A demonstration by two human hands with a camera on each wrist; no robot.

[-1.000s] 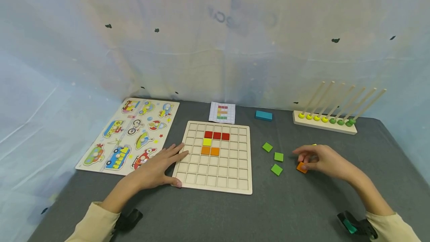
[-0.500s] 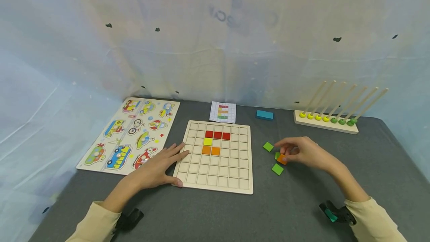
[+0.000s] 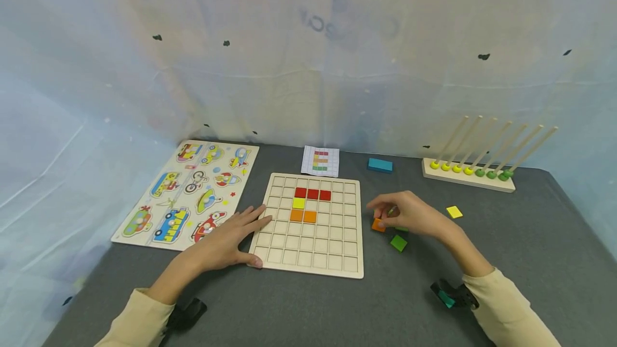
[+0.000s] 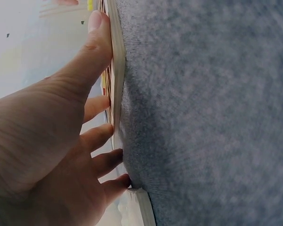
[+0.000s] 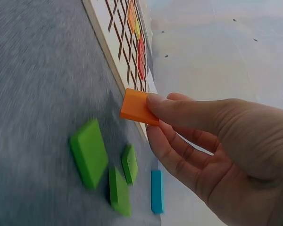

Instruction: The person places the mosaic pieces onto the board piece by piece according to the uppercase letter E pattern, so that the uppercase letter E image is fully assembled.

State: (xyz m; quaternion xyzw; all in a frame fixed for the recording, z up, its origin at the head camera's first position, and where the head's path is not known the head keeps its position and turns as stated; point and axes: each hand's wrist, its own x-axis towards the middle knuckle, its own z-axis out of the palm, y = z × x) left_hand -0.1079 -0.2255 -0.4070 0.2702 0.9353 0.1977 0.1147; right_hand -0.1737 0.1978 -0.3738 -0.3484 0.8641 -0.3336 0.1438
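My right hand (image 3: 409, 213) pinches an orange square tile (image 5: 137, 106) between thumb and fingers, above the table just right of the wooden grid board (image 3: 308, 256). In the right wrist view the tile is held off the cloth. My left hand (image 3: 231, 234) lies with spread fingers on the board's left edge, thumb at its near left corner; in the left wrist view the thumb (image 4: 100, 35) presses the rim. On the board sit a row of red tiles (image 3: 313, 194), one yellow tile (image 3: 298, 203) and two orange tiles (image 3: 303, 216). Green tiles (image 5: 89, 153) lie below the right hand.
A vehicle picture puzzle (image 3: 193, 191) lies at the left. Behind the board is a printed pattern card (image 3: 320, 161), with a blue block (image 3: 380, 165) beside it. A loose yellow tile (image 3: 454, 212) lies at the right, before a peg rack with beads (image 3: 467, 174).
My right hand has picked up the orange tile and carried it left, over the green tiles toward the board. The loose yellow tile is now uncovered. My left hand stays on the board.
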